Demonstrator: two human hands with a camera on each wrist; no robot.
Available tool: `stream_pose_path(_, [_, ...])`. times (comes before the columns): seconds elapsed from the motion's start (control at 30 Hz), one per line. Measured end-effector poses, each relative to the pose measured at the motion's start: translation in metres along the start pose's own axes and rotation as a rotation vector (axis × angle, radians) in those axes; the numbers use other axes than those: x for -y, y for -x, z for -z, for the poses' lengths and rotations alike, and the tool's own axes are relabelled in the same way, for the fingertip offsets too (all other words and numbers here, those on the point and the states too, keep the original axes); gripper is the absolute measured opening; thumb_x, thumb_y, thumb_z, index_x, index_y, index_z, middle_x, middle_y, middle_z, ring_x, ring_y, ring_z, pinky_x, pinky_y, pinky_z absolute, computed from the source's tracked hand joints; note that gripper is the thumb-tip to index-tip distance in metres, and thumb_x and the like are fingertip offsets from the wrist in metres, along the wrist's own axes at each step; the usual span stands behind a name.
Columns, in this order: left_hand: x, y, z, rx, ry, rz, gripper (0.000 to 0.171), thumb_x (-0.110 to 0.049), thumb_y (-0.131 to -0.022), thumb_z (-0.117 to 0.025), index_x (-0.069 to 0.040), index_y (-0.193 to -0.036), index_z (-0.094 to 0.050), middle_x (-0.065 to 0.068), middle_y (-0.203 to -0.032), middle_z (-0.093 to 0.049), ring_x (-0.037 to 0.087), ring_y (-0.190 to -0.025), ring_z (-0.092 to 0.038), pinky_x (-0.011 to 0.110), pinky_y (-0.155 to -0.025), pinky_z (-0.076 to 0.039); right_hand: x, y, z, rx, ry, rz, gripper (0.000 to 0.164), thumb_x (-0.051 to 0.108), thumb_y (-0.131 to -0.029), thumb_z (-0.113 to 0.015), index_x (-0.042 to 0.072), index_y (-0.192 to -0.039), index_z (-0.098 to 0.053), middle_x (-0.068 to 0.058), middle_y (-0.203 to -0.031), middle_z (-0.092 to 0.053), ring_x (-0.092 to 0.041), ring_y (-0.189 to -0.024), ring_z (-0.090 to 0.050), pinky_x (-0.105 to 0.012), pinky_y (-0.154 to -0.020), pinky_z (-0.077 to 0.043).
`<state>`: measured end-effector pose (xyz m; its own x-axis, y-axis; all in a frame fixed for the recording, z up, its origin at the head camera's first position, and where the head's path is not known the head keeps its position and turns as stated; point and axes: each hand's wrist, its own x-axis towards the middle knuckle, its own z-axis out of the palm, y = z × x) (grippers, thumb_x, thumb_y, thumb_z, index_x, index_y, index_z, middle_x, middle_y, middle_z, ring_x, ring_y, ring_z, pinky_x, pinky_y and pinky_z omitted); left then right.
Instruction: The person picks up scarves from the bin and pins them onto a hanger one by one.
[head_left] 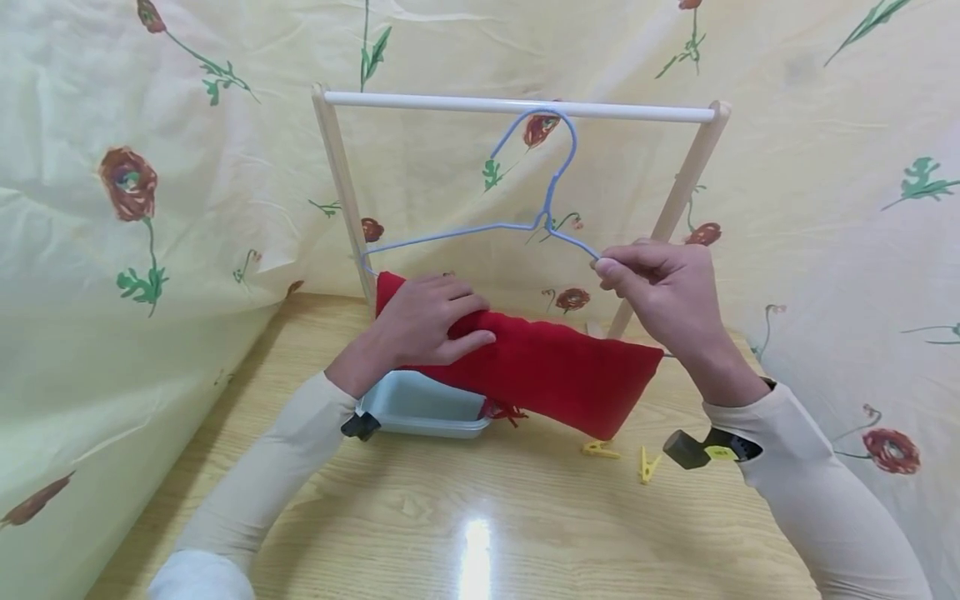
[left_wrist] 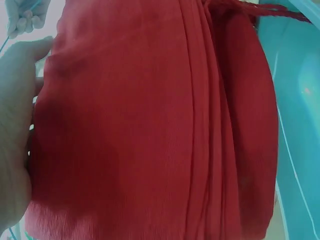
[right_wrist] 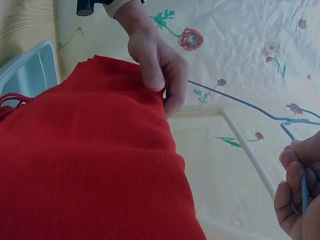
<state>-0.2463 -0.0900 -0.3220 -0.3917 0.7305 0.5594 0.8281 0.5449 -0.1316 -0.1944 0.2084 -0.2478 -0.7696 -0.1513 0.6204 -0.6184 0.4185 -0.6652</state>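
A blue wire hanger (head_left: pixel 465 232) is held upright, its hook overlapping the white rail in the head view. My right hand (head_left: pixel 660 287) pinches the hanger's right shoulder; in the right wrist view the wire (right_wrist: pixel 304 192) runs through the curled fingers. Folded in layers over the hanger's lower bar hangs a red scarf (head_left: pixel 555 367). My left hand (head_left: pixel 431 321) grips the scarf's top edge near its left end, thumb in front and fingers going over behind it. Red fringe (head_left: pixel 510 412) shows below the scarf's lower edge, by the tub.
A small wooden rack with a white rail (head_left: pixel 420 101) stands at the back. The pale blue tub (head_left: pixel 427 425) sits beneath the scarf. Two yellow clothespins (head_left: pixel 647 465) lie on the wooden table (head_left: pixel 360 508) at the right. Flowered sheeting (head_left: pixel 225 167) surrounds the table's back and sides.
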Motion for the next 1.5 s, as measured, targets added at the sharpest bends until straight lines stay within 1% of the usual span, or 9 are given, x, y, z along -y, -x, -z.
stream_pose_path(0.1, [0.003, 0.005, 0.0, -0.004, -0.025, 0.012, 0.034, -0.041, -0.093, -0.07, -0.012, -0.111, -0.075, 0.003, -0.1, -0.075, 0.02, -0.087, -0.07, 0.036, -0.086, -0.056, 0.0, -0.001, -0.001, -0.001, -0.002, 0.006, 0.01, -0.002, -0.09, -0.074, -0.006, -0.098, -0.078, 0.016, -0.075, -0.069, -0.008, -0.068, -0.066, -0.017, -0.064, -0.053])
stream_pose_path(0.27, [0.004, 0.007, -0.005, -0.014, 0.031, -0.001, 0.031, -0.035, -0.09, -0.079, -0.014, -0.112, -0.075, 0.001, -0.096, -0.075, 0.017, -0.084, -0.069, 0.033, -0.079, -0.055, 0.0, -0.002, -0.004, 0.0, 0.015, 0.023, 0.009, -0.003, -0.089, -0.075, -0.006, -0.097, -0.079, 0.018, -0.074, -0.068, -0.006, -0.067, -0.064, -0.018, -0.061, -0.048])
stream_pose_path(0.53, [-0.004, 0.002, -0.011, 0.007, 0.055, -0.009, 0.031, -0.038, -0.092, -0.075, -0.015, -0.113, -0.075, -0.001, -0.095, -0.074, 0.014, -0.081, -0.068, 0.029, -0.074, -0.055, 0.0, -0.002, -0.007, 0.014, 0.02, 0.012, 0.009, -0.001, -0.09, -0.075, -0.005, -0.097, -0.079, 0.015, -0.072, -0.067, -0.007, -0.066, -0.061, -0.02, -0.06, -0.047])
stream_pose_path(0.7, [-0.004, 0.003, -0.01, -0.006, 0.058, 0.013, 0.037, -0.041, -0.091, -0.074, -0.013, -0.116, -0.074, 0.001, -0.101, -0.076, 0.016, -0.086, -0.07, 0.031, -0.077, -0.057, -0.004, 0.0, -0.007, 0.026, 0.011, -0.016, 0.012, 0.001, -0.091, -0.075, -0.006, -0.1, -0.078, 0.014, -0.074, -0.068, -0.01, -0.07, -0.062, -0.019, -0.063, -0.049])
stream_pose_path(0.8, [-0.003, 0.005, -0.01, -0.062, 0.094, 0.007, 0.041, -0.041, -0.09, -0.074, -0.011, -0.119, -0.073, 0.003, -0.109, -0.075, 0.018, -0.093, -0.071, 0.033, -0.082, -0.057, -0.006, -0.001, -0.007, 0.028, 0.01, -0.016, 0.012, 0.002, -0.092, -0.075, -0.004, -0.101, -0.079, 0.013, -0.074, -0.069, -0.01, -0.07, -0.062, -0.02, -0.063, -0.049])
stream_pose_path(0.93, [-0.003, 0.008, -0.005, -0.19, 0.171, -0.021, 0.039, -0.035, -0.087, -0.076, -0.009, -0.117, -0.073, 0.005, -0.112, -0.075, 0.019, -0.096, -0.07, 0.034, -0.085, -0.057, -0.008, -0.002, -0.006, 0.024, 0.003, -0.024, 0.012, 0.002, -0.092, -0.075, -0.004, -0.101, -0.079, 0.013, -0.074, -0.068, -0.01, -0.071, -0.061, -0.021, -0.065, -0.048])
stream_pose_path(1.17, [0.002, 0.012, 0.019, -0.369, 0.268, -0.079, 0.032, -0.024, -0.085, -0.076, -0.003, -0.109, -0.071, 0.009, -0.104, -0.073, 0.023, -0.091, -0.069, 0.038, -0.082, -0.057, -0.012, -0.001, -0.005, 0.033, 0.014, -0.049, 0.013, 0.005, -0.092, -0.075, -0.004, -0.102, -0.079, 0.013, -0.075, -0.069, -0.01, -0.071, -0.062, -0.02, -0.064, -0.049])
stream_pose_path(1.33, [0.017, 0.014, 0.038, -0.421, 0.275, -0.039, 0.035, -0.029, -0.092, -0.069, -0.001, -0.112, -0.069, 0.012, -0.107, -0.072, 0.026, -0.097, -0.067, 0.039, -0.085, -0.056, -0.014, 0.001, -0.004, 0.043, 0.025, -0.061, 0.014, 0.007, -0.093, -0.075, -0.002, -0.103, -0.079, 0.013, -0.076, -0.069, -0.011, -0.073, -0.061, -0.021, -0.065, -0.048])
stream_pose_path(1.5, [0.034, 0.014, 0.051, -0.394, 0.329, 0.077, 0.045, -0.023, -0.089, -0.073, 0.001, -0.126, -0.066, 0.015, -0.126, -0.069, 0.028, -0.118, -0.064, 0.041, -0.099, -0.052, -0.016, 0.002, -0.006, 0.054, 0.006, -0.053, 0.014, 0.005, -0.092, -0.075, -0.004, -0.102, -0.079, 0.012, -0.076, -0.069, -0.01, -0.071, -0.063, -0.019, -0.064, -0.051])
